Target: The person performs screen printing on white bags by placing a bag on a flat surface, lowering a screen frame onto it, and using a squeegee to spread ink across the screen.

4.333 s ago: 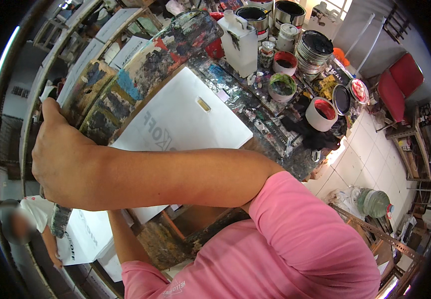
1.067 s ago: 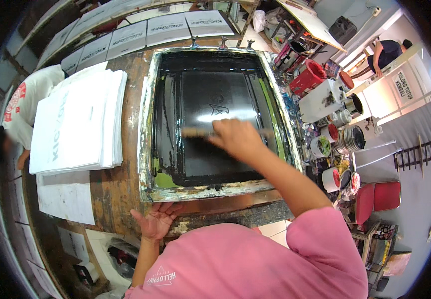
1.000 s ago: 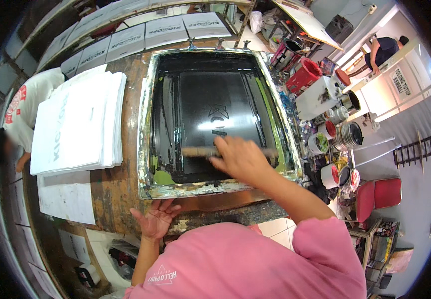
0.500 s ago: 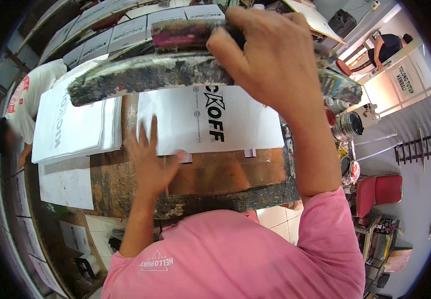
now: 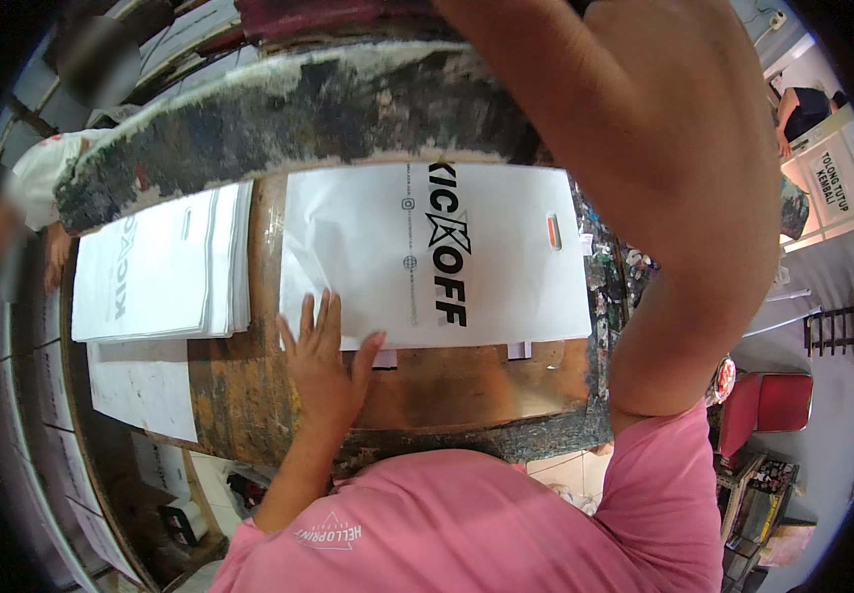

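A white plastic bag (image 5: 348, 227) with black print and a cut-out handle hole lies flat on the worktable. My left hand (image 5: 326, 371) rests at its near left edge, fingers spread, fingertips on the bag. Above the bag's far side hangs a raised, paint-crusted screen-printing frame (image 5: 298, 114). My right hand (image 5: 555, 59) is up at this frame, gripping around its top side; its fingertips are cut off by the picture's upper edge. Behind the frame's bar a dark red, stained squeegee (image 5: 318, 15) shows in part.
Left of the bag lies a stack of printed white bags (image 5: 155, 287), partly under the frame. A white sheet (image 5: 140, 385) sits nearer. A co-worker (image 5: 37, 188) stands at the far left. Red chairs (image 5: 772, 403) and a shelf (image 5: 758, 494) are at the right.
The frame has risen closer with my right hand, baring more of the bag and its handle hole. My left hand stays at the bag's near left edge, its fingers closer together.
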